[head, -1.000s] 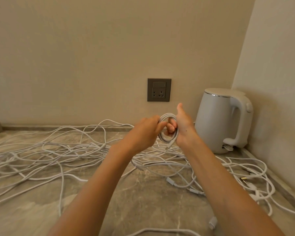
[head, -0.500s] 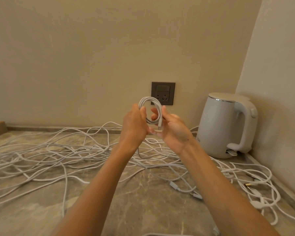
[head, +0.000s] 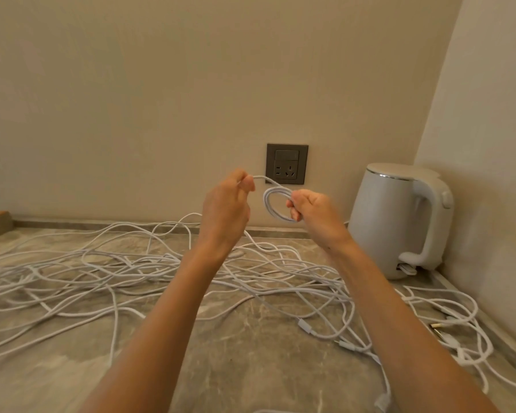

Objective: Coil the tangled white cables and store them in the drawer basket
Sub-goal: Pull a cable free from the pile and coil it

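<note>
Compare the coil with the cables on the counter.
The coil is wound into tight small loops; the cables sprawl in loose tangles. The coil is held up by the right hand, with the left hand pinching its tail; the cables lie on the counter. Both are white.

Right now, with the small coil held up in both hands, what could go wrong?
The right hand grips the coil on one side only; if that grip loosens, the loops may spring open.
The left hand only pinches the free end, so it could slip away.
The tangled cables lie just below and may catch a wrist when the hands come down.
</note>
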